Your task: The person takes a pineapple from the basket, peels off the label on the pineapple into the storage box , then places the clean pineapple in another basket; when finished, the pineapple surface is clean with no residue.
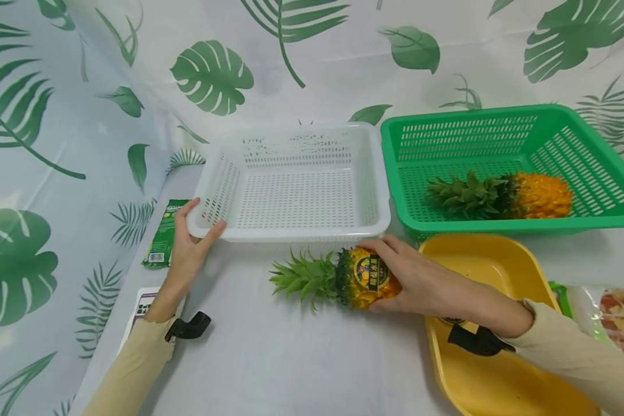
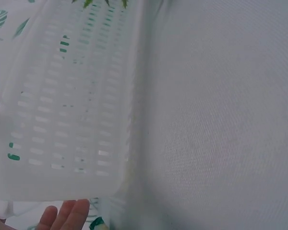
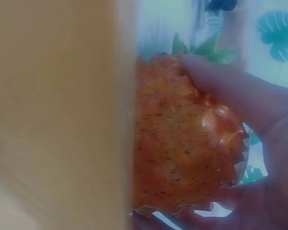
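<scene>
My right hand (image 1: 413,277) grips a small pineapple (image 1: 364,277) by its orange body, thumb on the near side and fingers over the far side. A round black label shows on the fruit, and its green crown points left. In the right wrist view the pineapple (image 3: 182,143) fills the space between thumb and fingers of the hand (image 3: 273,139). At the near left corner of a white plastic basket (image 1: 296,234), my left hand (image 1: 189,248) holds the rim between thumb and fingers. In the left wrist view its fingertips (image 2: 77,213) show beside the basket's wall (image 2: 62,110).
A green basket (image 1: 499,225) at the back right holds another pineapple (image 1: 543,196). In front of it stands a yellow basin (image 1: 483,254), partly under my right forearm. A green packet (image 1: 161,240) and a white card (image 1: 145,300) lie left; a clear food bag (image 1: 619,318) lies right.
</scene>
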`<state>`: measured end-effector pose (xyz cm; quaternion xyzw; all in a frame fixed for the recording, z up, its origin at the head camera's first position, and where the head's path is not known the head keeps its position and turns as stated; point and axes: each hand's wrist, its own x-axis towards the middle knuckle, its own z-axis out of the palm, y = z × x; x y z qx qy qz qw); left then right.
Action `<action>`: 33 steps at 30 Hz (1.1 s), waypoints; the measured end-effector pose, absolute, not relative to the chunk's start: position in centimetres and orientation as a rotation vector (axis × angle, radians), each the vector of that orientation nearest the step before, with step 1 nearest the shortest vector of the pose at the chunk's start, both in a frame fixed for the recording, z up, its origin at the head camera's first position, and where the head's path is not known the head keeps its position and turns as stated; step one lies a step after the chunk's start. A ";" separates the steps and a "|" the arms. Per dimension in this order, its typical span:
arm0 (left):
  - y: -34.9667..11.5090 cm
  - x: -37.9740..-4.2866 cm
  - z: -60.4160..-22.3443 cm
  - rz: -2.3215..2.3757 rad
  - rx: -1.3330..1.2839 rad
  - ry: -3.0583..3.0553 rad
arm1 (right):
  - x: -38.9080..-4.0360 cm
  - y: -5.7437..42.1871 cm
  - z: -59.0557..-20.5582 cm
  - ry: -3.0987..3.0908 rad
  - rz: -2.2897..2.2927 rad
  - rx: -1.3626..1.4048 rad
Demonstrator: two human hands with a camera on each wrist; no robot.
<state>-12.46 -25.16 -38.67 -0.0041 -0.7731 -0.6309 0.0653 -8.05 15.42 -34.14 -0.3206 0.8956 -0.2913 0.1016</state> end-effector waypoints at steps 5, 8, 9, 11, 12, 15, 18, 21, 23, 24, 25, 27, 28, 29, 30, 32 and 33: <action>-25.3 -12.4 -38.6 -1.922 -0.007 -2.348 | -8.0 15.4 -34.3 2.654 -0.864 -0.956; -25.5 -12.2 -38.6 -1.934 -0.012 -2.356 | -8.0 15.5 -34.3 2.652 -0.859 -0.951; -25.6 -12.1 -38.5 -1.929 -0.015 -2.369 | -8.0 15.5 -34.3 2.651 -0.860 -0.952; -25.7 -11.9 -38.2 -1.892 0.001 -2.420 | -8.0 15.6 -34.4 2.647 -0.865 -0.961; -25.8 -11.9 -38.0 -1.856 0.010 -2.456 | -8.0 15.7 -34.4 2.645 -0.869 -0.967; -25.9 -11.6 -36.8 -1.618 0.013 -2.602 | -8.1 15.7 -34.3 2.639 -0.883 -0.983; -25.8 -11.3 -35.3 -1.286 -0.061 -2.654 | -8.1 15.7 -34.2 2.636 -0.886 -0.980; -25.2 -10.7 -33.8 -1.043 -0.245 -2.535 | -8.2 15.7 -34.0 2.636 -0.874 -0.963; -24.2 -10.2 -33.1 -0.944 -0.432 -2.420 | -8.1 15.7 -34.0 2.637 -0.862 -0.950; -23.4 -9.9 -32.8 -0.918 -0.548 -2.367 | -8.1 15.7 -33.9 2.637 -0.859 -0.950; -22.6 -9.6 -32.6 -0.904 -0.673 -2.321 | -8.1 15.7 -33.9 2.637 -0.857 -0.952; -20.6 -9.0 -32.7 -0.855 -0.930 -2.261 | -8.0 15.7 -33.9 2.636 -0.856 -0.960; -19.6 -8.7 -32.9 -0.827 -1.054 -2.255 | -8.1 15.7 -34.0 2.633 -0.856 -0.963; -18.7 -8.4 -33.2 -0.801 -1.168 -2.260 | -8.1 15.7 -34.0 2.629 -0.858 -0.968; -17.8 -8.0 -33.6 -0.770 -1.268 -2.281 | -8.1 15.7 -34.0 2.628 -0.857 -0.972; -16.4 -7.6 -34.6 -0.683 -1.401 -2.345 | -8.1 15.6 -34.0 2.623 -0.851 -0.971; -15.9 -7.4 -35.1 -0.649 -1.436 -2.390 | -8.2 15.6 -34.0 2.620 -0.847 -0.969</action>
